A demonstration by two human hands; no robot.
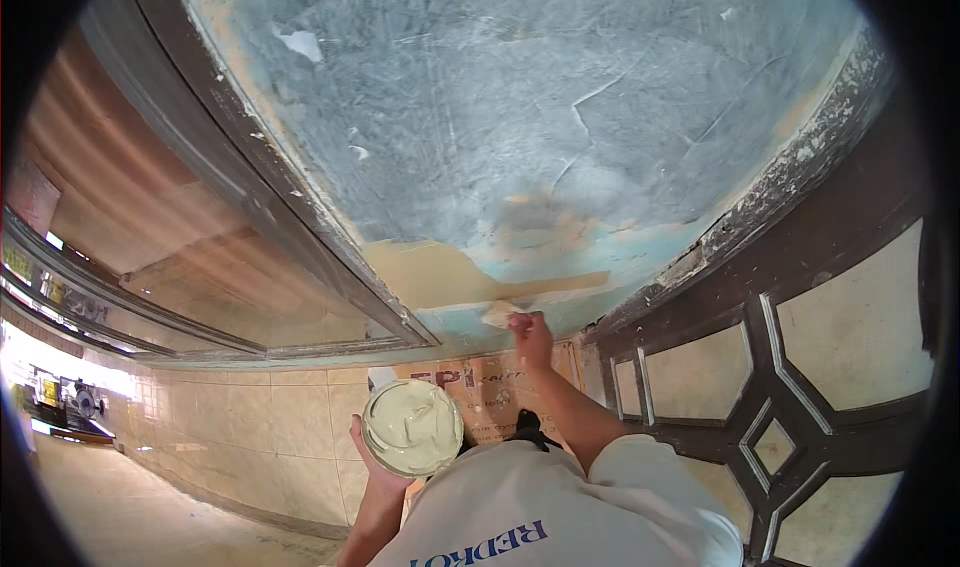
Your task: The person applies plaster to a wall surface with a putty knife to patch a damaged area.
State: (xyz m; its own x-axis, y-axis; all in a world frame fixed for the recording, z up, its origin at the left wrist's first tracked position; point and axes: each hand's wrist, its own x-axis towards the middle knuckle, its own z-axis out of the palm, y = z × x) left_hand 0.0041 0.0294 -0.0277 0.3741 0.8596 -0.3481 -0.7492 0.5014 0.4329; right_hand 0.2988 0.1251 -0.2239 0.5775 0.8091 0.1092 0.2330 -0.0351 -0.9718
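Observation:
My left hand [372, 467] holds a round tub [372, 445] from its left side and from below. Pale cream putty [412, 427] fills the tub, its surface swirled and uneven. My right hand [531, 339] is closed round a small, pale putty scraper [502, 314], which is at the lower part of the wall [480, 117]; its handle is hidden in the fingers. Just above and beside the scraper, a light strip of putty [560, 295] runs across the wall under a tan patch [430, 272]. The wall is worn blue-grey, with cracks and chipped spots.
A dark wooden window frame [250, 192] with panes borders the wall on the left. On the right stands a dark door [740, 407] with pale panels. Printed cardboard [500, 397] lies below the wall. Tan tiles [255, 417] and assorted items [65, 402] are at lower left.

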